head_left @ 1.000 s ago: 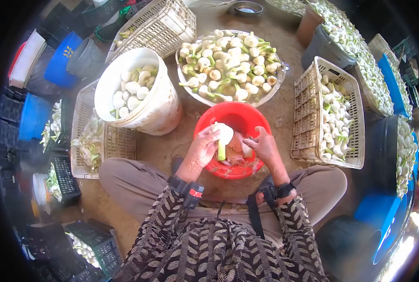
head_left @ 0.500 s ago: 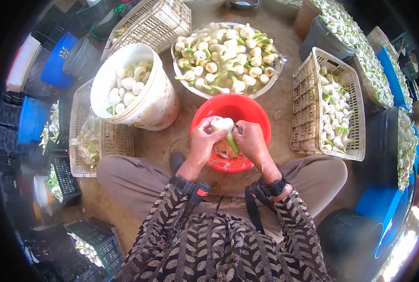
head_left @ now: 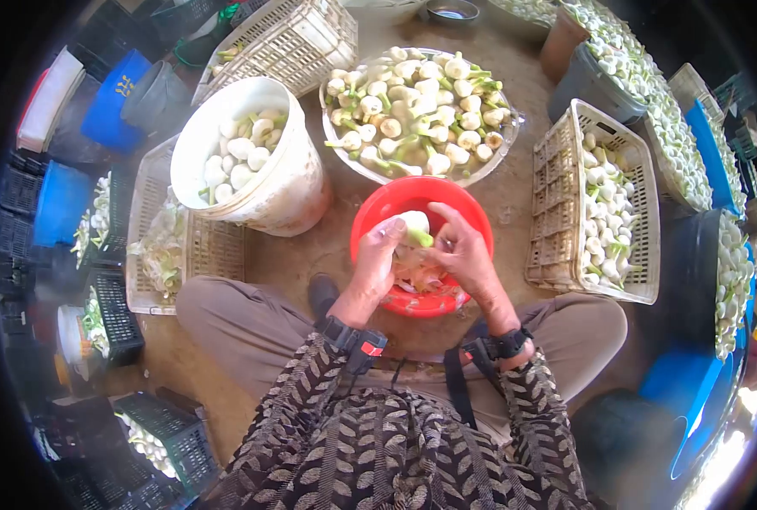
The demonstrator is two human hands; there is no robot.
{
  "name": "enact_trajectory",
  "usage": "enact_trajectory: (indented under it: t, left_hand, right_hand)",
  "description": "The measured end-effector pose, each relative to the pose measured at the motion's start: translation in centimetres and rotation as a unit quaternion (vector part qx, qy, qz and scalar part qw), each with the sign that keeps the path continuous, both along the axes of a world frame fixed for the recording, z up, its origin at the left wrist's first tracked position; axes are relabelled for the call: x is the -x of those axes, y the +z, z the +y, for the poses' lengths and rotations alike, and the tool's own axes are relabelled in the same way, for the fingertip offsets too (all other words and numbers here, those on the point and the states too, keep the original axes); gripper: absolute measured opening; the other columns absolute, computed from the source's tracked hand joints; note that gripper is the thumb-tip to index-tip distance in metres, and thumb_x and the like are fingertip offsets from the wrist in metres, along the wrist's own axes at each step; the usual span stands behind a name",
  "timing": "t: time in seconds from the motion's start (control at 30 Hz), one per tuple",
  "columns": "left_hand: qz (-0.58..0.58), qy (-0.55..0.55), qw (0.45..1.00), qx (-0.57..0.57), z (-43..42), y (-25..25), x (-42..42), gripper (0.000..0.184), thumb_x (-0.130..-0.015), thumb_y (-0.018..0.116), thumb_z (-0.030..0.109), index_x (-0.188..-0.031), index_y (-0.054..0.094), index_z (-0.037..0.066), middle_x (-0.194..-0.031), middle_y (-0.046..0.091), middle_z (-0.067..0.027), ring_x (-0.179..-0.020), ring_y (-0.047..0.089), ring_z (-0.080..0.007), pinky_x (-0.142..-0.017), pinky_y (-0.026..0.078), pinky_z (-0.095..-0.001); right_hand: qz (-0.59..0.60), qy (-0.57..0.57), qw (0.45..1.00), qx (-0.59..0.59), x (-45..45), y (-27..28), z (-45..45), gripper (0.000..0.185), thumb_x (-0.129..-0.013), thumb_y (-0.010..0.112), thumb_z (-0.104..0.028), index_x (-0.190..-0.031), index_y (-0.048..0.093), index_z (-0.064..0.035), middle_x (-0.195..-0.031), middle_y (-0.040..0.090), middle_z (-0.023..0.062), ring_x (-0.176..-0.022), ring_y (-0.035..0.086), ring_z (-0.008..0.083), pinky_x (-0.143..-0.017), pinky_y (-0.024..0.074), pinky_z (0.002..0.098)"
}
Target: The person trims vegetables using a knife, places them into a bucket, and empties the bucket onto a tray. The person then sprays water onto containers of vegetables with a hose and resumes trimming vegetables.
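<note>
My left hand (head_left: 377, 251) is closed round a white garlic bulb (head_left: 414, 224), whose cut green stem points down toward the right. Beside it, my right hand (head_left: 468, 251) has its index finger stretched out and its thumb apart, close to the stem. I see nothing clearly held in it. Both hands are over a red basin (head_left: 367, 223) that contains pale, pinkish peelings (head_left: 417, 274). Beyond the basin is a wide metal bowl (head_left: 332, 136) heaped with stemmed garlic bulbs (head_left: 421, 106).
At left, a white bucket (head_left: 259, 200) of cleaned bulbs leans by a crate (head_left: 217, 251) with peelings. To the right stands a beige crate (head_left: 557, 229) of bulbs. Blue tubs, dark bins and garlic heaps (head_left: 667, 136) line the right side. My bent legs flank the basin.
The bulb has turned in my left hand, its stem now pointing more toward the right. My right hand has drawn slightly away and its fingers have opened. The whole view has shifted a little.
</note>
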State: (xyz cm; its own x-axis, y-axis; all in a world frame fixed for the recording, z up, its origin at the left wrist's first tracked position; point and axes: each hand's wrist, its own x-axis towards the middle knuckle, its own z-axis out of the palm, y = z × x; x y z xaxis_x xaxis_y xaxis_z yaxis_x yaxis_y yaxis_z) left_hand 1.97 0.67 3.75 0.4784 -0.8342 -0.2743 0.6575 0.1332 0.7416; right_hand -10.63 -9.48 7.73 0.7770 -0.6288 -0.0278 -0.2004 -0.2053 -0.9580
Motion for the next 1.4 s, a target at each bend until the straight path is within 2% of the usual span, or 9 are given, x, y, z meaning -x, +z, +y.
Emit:
enact_trajectory:
  t: [0.2, 0.3, 0.37, 0.5, 0.57, 0.63, 0.87, 1.27, 1.4]
  left_hand:
    - [-0.09, -0.066, 0.992, -0.058, 0.2, -2.3, -0.9, 0.022, -0.089, 0.055, 0.011, -0.106, 0.06, -0.002, -0.094, 0.064, -0.0075, -0.086, 0.061, -0.0145, -0.071, 0.05, -0.0255]
    - [-0.634, -0.174, 0.746, -0.108, -0.7, -2.8, -1.4, 0.043, -0.062, 0.072, 0.018, -0.104, 0.064, 0.015, -0.089, 0.063, -0.0099, -0.087, 0.061, -0.0336, -0.074, 0.049, -0.0399]
    - [-0.645, -0.122, 0.736, -0.167, 0.1, -2.8, -0.4, 0.051, -0.06, 0.072, 0.02, -0.107, 0.061, 0.005, -0.124, 0.049, -0.0166, -0.115, 0.046, -0.0328, -0.087, 0.044, -0.0416]
    - [-0.751, -0.251, 0.589, -0.16, -1.0, -0.6, -2.8, 0.033, -0.069, 0.063, 0.019, -0.101, 0.061, 0.011, -0.091, 0.062, -0.0153, -0.088, 0.06, -0.031, -0.073, 0.049, -0.0399]
    - [-0.519, -0.012, 0.839, -0.163, 0.5, 0.1, -3.8, 0.025, -0.071, 0.056, 0.012, -0.095, 0.062, 0.01, -0.076, 0.063, -0.016, -0.072, 0.061, -0.0354, -0.065, 0.05, -0.0401]
    - [-0.499, 0.012, 0.839, -0.219, 1.7, 2.3, -5.2, 0.022, -0.071, 0.053, 0.009, -0.091, 0.062, 0.008, -0.077, 0.063, -0.0171, -0.071, 0.06, -0.0376, -0.064, 0.049, -0.0439]
    - [-0.574, -0.094, 0.79, -0.195, -6.1, 0.8, -10.1, 0.022, -0.075, 0.049, 0.011, -0.089, 0.066, 0.006, -0.087, 0.064, -0.0185, -0.082, 0.062, -0.0347, -0.074, 0.049, -0.0414]
    - [-0.74, -0.324, 0.567, -0.163, -24.7, -7.9, -11.9, 0.028, -0.068, 0.06, 0.009, -0.092, 0.052, -0.002, -0.085, 0.06, -0.0208, -0.083, 0.061, -0.0348, -0.071, 0.047, -0.0437]
    - [-0.317, -0.292, 0.898, -0.085, -21.9, -3.5, -14.1, 0.027, -0.08, 0.057, 0.019, -0.101, 0.056, 0.002, -0.086, 0.064, -0.0128, -0.067, 0.064, -0.0241, -0.051, 0.051, -0.0319]
  right_hand:
    - [-0.107, -0.105, 0.966, -0.211, 1.1, -0.4, -2.0, 0.017, -0.085, 0.06, -0.011, -0.099, 0.062, -0.0026, -0.068, 0.056, -0.0013, -0.057, 0.048, 0.0026, -0.05, 0.0367, 0.0163]
    - [-0.2, -0.165, 0.923, -0.284, 1.1, 0.1, -3.2, 0.016, -0.085, 0.056, -0.012, -0.096, 0.061, -0.0006, -0.061, 0.053, 0.0003, -0.047, 0.044, 0.0039, -0.041, 0.0321, 0.0163]
    - [-0.178, -0.184, 0.932, -0.258, -0.3, 2.1, -3.2, 0.017, -0.086, 0.054, -0.011, -0.096, 0.059, 0.0005, -0.059, 0.052, 0.0018, -0.043, 0.042, 0.0051, -0.037, 0.0309, 0.0176]
    - [-0.253, -0.016, 0.967, -0.036, -10.8, 9.4, -0.7, 0.027, -0.082, 0.054, -0.007, -0.106, 0.057, 0.0017, -0.067, 0.059, 0.0026, -0.045, 0.044, 0.0062, -0.038, 0.0334, 0.0204]
    - [-0.237, 0.054, 0.97, 0.01, -14.1, 10.0, 0.5, 0.031, -0.079, 0.056, -0.007, -0.108, 0.057, 0.0014, -0.071, 0.061, 0.0026, -0.046, 0.045, 0.007, -0.04, 0.0355, 0.0224]
    - [-0.116, 0.056, 0.985, -0.113, -14.3, 10.6, 1.0, 0.027, -0.077, 0.057, -0.008, -0.103, 0.058, 0.0006, -0.071, 0.061, 0.0017, -0.046, 0.046, 0.0072, -0.041, 0.0363, 0.023]
    - [0.017, -0.068, 0.956, -0.286, -5.6, -4.2, -5.9, 0.012, -0.086, 0.052, -0.013, -0.09, 0.057, -0.0022, -0.07, 0.059, 0.0028, -0.05, 0.052, 0.0077, -0.044, 0.0424, 0.0205]
    - [0.038, -0.187, 0.938, -0.289, -0.5, -2.6, -9.3, 0.026, -0.088, 0.046, -0.014, -0.108, 0.053, 0.0016, -0.081, 0.063, 0.0094, -0.052, 0.054, 0.008, -0.041, 0.0402, 0.0202]
    - [0.041, -0.173, 0.956, -0.234, -1.3, -3.4, -9.3, 0.022, -0.088, 0.048, -0.013, -0.102, 0.057, 0.0002, -0.083, 0.064, 0.0113, -0.056, 0.058, 0.016, -0.044, 0.0438, 0.0262]
